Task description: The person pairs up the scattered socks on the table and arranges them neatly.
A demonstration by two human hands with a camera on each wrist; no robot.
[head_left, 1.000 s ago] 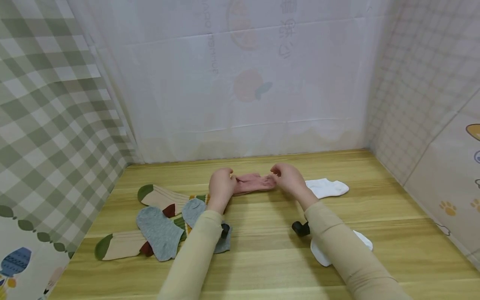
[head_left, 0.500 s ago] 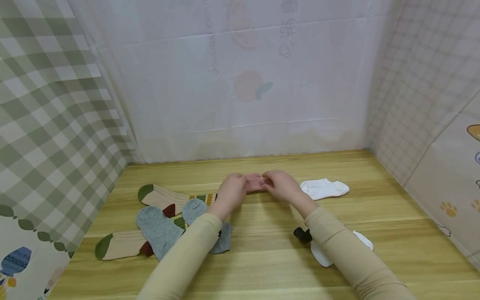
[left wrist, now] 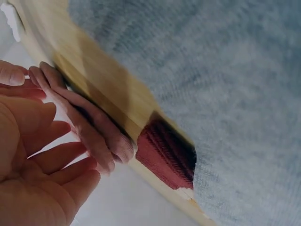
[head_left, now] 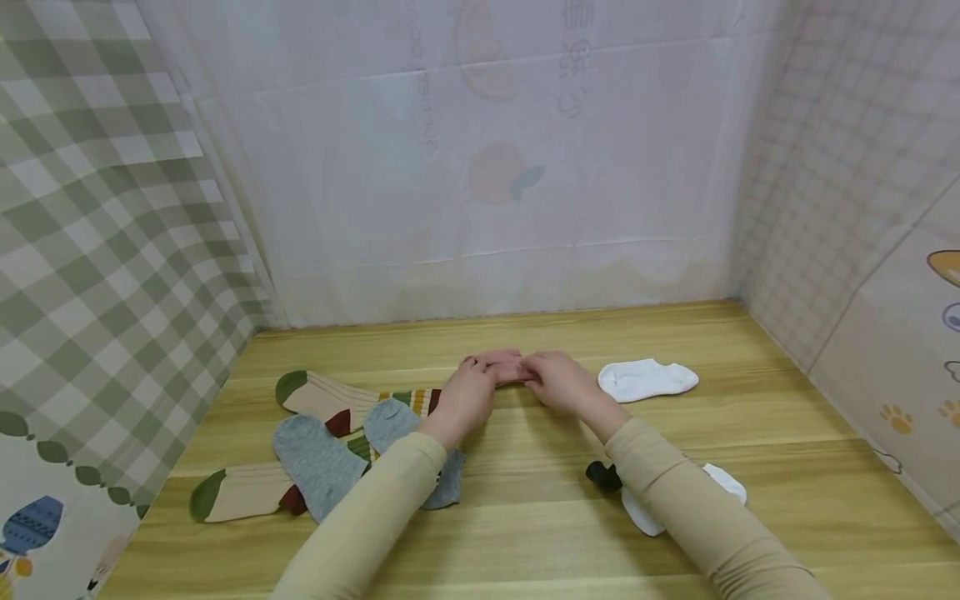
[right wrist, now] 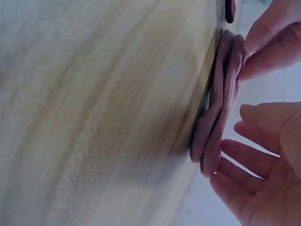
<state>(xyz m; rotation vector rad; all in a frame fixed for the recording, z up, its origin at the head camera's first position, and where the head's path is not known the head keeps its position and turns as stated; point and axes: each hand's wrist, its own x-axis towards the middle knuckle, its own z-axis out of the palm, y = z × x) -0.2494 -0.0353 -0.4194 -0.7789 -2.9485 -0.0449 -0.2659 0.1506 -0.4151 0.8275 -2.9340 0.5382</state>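
A folded pink sock [head_left: 504, 365] lies at the back middle of the table, two thick layers showing in the wrist views [right wrist: 220, 103]. My left hand [head_left: 468, 393] rests at its left end; in the left wrist view the fingers [left wrist: 70, 174] are spread, their tips against the cloth. At the other end is my right hand [head_left: 561, 382]. In the right wrist view its fingers [right wrist: 240, 176] are loosely extended, tips touching the sock's edge, the thumb apart from them. Neither hand pinches the cloth.
Left of the hands, grey socks [head_left: 318, 462] overlap beige socks with green toes [head_left: 243, 492]. One white sock [head_left: 648, 379] lies at the right; another white sock [head_left: 723, 482] is partly under the right forearm. A white curtain [head_left: 600, 208] hangs behind the wooden table [head_left: 540, 517].
Both hands have come closer together over the pink sock, which is now folded shorter. Their fingers have loosened from its ends. The other socks have stayed in place.
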